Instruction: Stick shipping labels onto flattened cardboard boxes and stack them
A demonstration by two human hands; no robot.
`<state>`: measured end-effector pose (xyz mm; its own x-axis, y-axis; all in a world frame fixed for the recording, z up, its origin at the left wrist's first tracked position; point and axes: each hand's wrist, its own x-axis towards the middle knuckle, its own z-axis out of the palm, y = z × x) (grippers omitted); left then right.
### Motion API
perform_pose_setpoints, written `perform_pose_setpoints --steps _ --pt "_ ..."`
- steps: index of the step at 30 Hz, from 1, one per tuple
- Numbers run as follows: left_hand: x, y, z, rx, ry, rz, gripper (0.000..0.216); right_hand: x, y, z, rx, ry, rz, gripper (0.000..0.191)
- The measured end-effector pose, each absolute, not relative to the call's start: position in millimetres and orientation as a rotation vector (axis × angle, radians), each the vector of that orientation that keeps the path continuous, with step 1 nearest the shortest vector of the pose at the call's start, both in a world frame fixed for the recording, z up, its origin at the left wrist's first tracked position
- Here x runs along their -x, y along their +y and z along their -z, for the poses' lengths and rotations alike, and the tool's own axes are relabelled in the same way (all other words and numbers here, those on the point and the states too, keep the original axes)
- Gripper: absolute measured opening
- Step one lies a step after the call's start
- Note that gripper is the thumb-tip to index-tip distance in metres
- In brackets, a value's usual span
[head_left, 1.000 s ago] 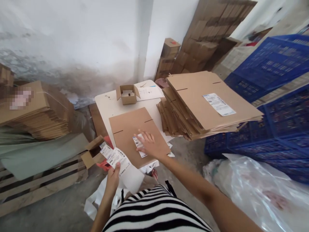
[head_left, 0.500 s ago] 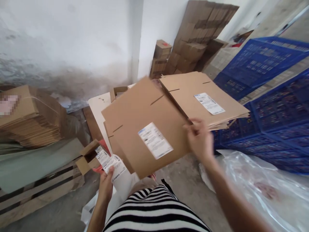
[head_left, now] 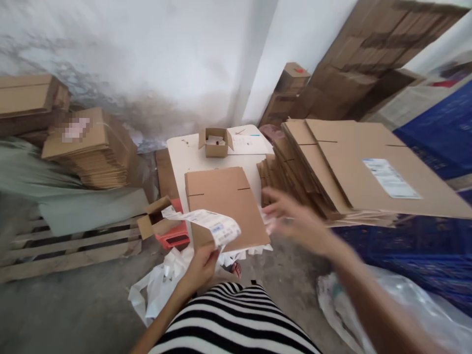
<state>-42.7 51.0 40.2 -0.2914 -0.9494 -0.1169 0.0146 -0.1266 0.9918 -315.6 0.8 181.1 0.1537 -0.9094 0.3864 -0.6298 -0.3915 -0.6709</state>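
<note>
My left hand (head_left: 202, 265) is closed on a strip of white shipping labels (head_left: 206, 222), held up over the near edge of a flat cardboard sheet (head_left: 224, 201) on the small white table (head_left: 180, 155). My right hand (head_left: 295, 221) hovers, blurred, fingers spread and holding nothing, between that sheet and the tall stack of flattened cartons (head_left: 332, 172) on the right. The top carton of the stack carries a stuck-on label (head_left: 391, 178).
A small open box (head_left: 216, 141) and papers lie at the table's far end. A small box on a red stool (head_left: 165, 228) stands left of it, with a wooden pallet (head_left: 70, 243), more carton piles (head_left: 92, 147), blue crates (head_left: 438, 132) and clear plastic sheeting (head_left: 405, 305) around.
My right hand carried the labelled carton onto the right-hand stack and let go, then drew back towards the table. My left hand raised the label strip over a bare sheet.
</note>
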Motion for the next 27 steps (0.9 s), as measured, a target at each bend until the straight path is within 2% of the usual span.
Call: perform_pose_setpoints --steps 1,2,4,7,11,14,17,18,19,21,23,25,27 --pt "43 52 -44 -1.098 -1.415 1.550 0.022 287 5 -155 2.063 1.365 1.000 0.032" --pt "42 53 -47 -1.083 -1.447 1.582 0.024 266 9 -131 2.010 1.295 0.924 0.034" --pt "40 54 -50 -1.050 -1.276 1.724 0.035 240 16 -94 1.883 1.282 0.883 0.023" --pt "39 49 -50 -0.925 -0.621 2.000 0.058 226 27 -68 1.941 1.261 0.926 0.012" --pt "38 33 -39 -0.938 -0.122 1.948 0.039 221 37 -84 2.183 1.074 0.879 0.016" --pt "19 25 -22 -1.064 0.012 1.705 0.032 239 24 -116 2.016 1.069 1.061 0.018" --pt "-9 27 0 -1.256 0.045 1.464 0.029 266 -15 -125 1.675 1.194 1.390 0.021" --pt "-15 30 8 -1.320 0.014 1.421 0.027 272 -31 -116 1.631 1.310 1.396 0.024" --pt "-19 34 15 -1.375 -0.060 1.393 0.024 274 -46 -102 1.644 1.430 1.314 0.026" --pt "-18 41 26 -1.456 -0.289 1.370 0.022 267 -69 -63 1.758 1.648 0.888 0.027" --pt "-10 48 35 -1.481 -0.504 1.364 0.024 251 -75 -23 1.818 1.712 0.633 0.026" --pt "0 53 41 -1.492 -0.605 1.386 0.024 235 -66 8 1.856 1.751 0.595 0.036" --pt "9 56 45 -1.458 -0.684 1.464 0.025 228 -48 27 2.004 1.739 0.531 0.055"
